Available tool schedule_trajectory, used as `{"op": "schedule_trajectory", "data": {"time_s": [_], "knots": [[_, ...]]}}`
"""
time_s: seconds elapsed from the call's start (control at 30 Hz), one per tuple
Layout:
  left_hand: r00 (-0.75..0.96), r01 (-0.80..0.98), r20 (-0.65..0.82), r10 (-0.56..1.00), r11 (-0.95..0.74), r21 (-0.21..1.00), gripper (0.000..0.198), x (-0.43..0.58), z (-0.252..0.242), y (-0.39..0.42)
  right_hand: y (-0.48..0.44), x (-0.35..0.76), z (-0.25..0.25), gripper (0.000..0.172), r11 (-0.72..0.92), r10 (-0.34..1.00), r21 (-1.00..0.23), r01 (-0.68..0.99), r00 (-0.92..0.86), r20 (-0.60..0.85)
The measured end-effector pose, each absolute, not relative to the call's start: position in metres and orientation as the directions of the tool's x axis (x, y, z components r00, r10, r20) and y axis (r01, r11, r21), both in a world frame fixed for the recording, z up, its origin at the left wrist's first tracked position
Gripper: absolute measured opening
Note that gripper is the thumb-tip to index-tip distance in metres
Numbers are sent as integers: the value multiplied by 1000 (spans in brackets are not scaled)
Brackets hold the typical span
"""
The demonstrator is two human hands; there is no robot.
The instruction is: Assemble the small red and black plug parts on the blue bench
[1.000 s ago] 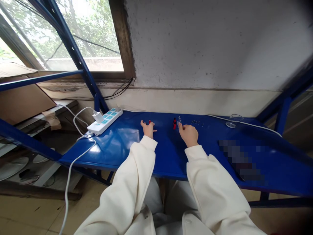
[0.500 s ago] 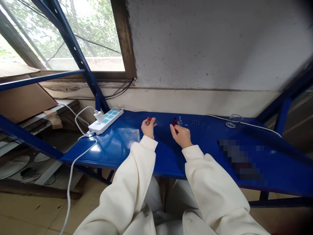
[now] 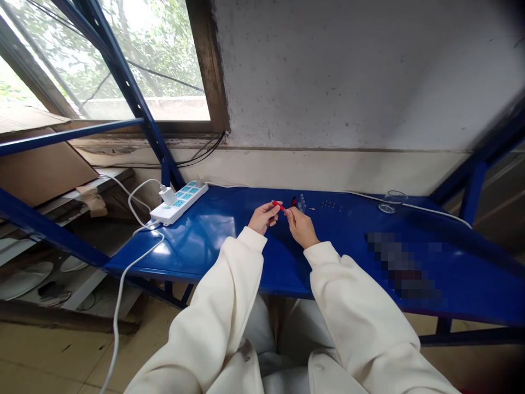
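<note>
A slim red rod-like piece (image 3: 279, 206), whose exact kind I cannot make out, is held above the blue table (image 3: 205, 251). My left hand (image 3: 263, 218) is closed on it near its left end. My right hand (image 3: 302, 227) pinches at its right end, where the fingertips hide the detail. Just past the right fingers lies a small black-and-red item (image 3: 294, 201). Beside it is a cluster of small clear pieces (image 3: 302, 203).
Several tiny dark parts (image 3: 330, 204) lie right of the clear pieces. A glass cup (image 3: 392, 202) stands at the back right. A white power strip (image 3: 180, 203) with a plugged-in adapter sits at the left. A blurred-out dark patch (image 3: 404, 268) covers the table's right side.
My left hand has moved right with the red piece. My right hand has left the black-and-red item on the table and now meets the red piece.
</note>
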State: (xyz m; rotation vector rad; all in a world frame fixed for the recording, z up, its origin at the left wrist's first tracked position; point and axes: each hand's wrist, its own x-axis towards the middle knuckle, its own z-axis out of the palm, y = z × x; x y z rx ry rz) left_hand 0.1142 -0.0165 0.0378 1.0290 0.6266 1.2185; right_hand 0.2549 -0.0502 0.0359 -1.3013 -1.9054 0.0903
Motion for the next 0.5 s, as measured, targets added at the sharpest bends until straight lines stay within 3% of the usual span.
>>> {"op": "schedule_trajectory", "data": {"time_s": [0.5], "knots": [[215, -451, 84, 973, 22, 892, 39, 114, 38, -17, -49, 253, 34, 31, 449, 828, -610, 653, -48, 558]]}}
